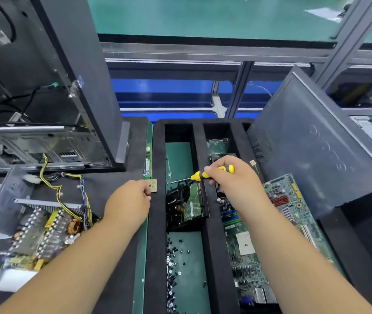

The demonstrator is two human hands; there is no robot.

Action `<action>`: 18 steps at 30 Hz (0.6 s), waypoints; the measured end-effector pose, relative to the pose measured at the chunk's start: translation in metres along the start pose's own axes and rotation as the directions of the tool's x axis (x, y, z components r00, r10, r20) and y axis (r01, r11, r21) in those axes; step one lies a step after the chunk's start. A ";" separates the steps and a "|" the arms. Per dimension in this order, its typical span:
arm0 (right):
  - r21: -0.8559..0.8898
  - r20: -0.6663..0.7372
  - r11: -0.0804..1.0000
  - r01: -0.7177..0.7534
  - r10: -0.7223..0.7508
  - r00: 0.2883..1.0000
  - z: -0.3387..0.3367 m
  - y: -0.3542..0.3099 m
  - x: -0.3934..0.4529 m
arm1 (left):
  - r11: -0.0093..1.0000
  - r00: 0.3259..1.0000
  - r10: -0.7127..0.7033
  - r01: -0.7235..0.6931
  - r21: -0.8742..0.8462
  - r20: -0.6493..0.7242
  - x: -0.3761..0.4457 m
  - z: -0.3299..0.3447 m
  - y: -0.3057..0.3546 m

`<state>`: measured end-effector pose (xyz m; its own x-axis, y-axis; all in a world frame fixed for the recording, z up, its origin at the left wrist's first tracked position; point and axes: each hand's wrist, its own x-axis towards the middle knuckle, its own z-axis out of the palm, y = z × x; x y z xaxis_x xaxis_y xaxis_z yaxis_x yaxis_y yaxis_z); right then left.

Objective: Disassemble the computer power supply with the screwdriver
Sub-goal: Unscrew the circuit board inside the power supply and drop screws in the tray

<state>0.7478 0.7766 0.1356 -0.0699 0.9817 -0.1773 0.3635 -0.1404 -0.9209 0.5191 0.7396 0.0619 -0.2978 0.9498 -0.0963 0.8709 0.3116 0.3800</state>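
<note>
The opened power supply [33,227] lies at the lower left, its circuit board, coils and yellow and black wires exposed beside its grey metal cover [6,196]. My right hand [232,177] grips a yellow and black screwdriver [212,173] above the black foam tray, the thin shaft pointing left over the middle compartment. My left hand [130,200] rests on the dark mat left of the tray, fingertips at a small square CPU chip [153,185]. Whether the fingers pinch the chip is hidden.
The black foam tray [157,223] holds several loose screws [173,257], a dark drive-like part [187,205] and a motherboard [260,245] in its right slot. An open computer case [44,98] stands at the left, a grey case panel [312,143] leans at the right.
</note>
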 end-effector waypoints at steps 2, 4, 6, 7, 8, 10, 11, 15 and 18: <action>0.010 0.006 1.000 -0.012 0.012 1.000 0.001 0.002 0.000 | 1.000 1.000 0.001 -0.001 0.001 0.000 0.001 0.000 0.002; 0.021 0.009 1.000 -0.016 0.016 1.000 -0.001 0.001 -0.001 | 1.000 1.000 -0.004 0.004 -0.021 -0.005 0.002 -0.002 0.004; 0.035 0.001 0.999 -0.015 0.015 1.000 -0.003 0.002 -0.002 | 0.999 1.000 -0.009 0.008 -0.041 -0.013 0.003 -0.003 0.005; 0.039 -0.006 0.999 -0.017 0.017 1.000 -0.004 0.002 -0.003 | 0.999 1.000 -0.009 0.008 -0.053 -0.014 0.003 -0.005 0.005; 0.041 -0.013 0.999 -0.020 0.021 1.000 -0.005 0.002 -0.003 | 0.998 1.000 -0.008 0.007 -0.064 -0.012 0.002 -0.006 0.004; 0.036 -0.020 0.999 -0.027 0.028 0.999 -0.004 0.002 -0.004 | 0.999 0.999 -0.011 0.009 -0.053 -0.032 -0.001 -0.010 0.001; 0.033 -0.020 0.999 -0.030 0.031 0.999 -0.004 0.002 -0.005 | 0.999 0.998 -0.017 0.015 -0.037 -0.057 -0.003 -0.014 -0.002; 0.026 -0.025 0.999 -0.029 0.029 0.999 -0.002 0.002 -0.006 | 0.991 0.992 -0.065 0.051 -0.124 -0.112 -0.005 -0.027 -0.020; 0.027 -0.027 0.999 -0.027 0.027 0.999 0.002 0.002 -0.006 | 0.998 0.994 -0.062 0.060 -0.027 -0.085 -0.004 -0.030 -0.030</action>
<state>0.7467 0.7698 0.1337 -0.0350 0.9806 -0.1930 0.3398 -0.1700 -0.9250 0.4827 0.7258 0.0781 -0.3832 0.9227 -0.0407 0.8407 0.3668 0.3983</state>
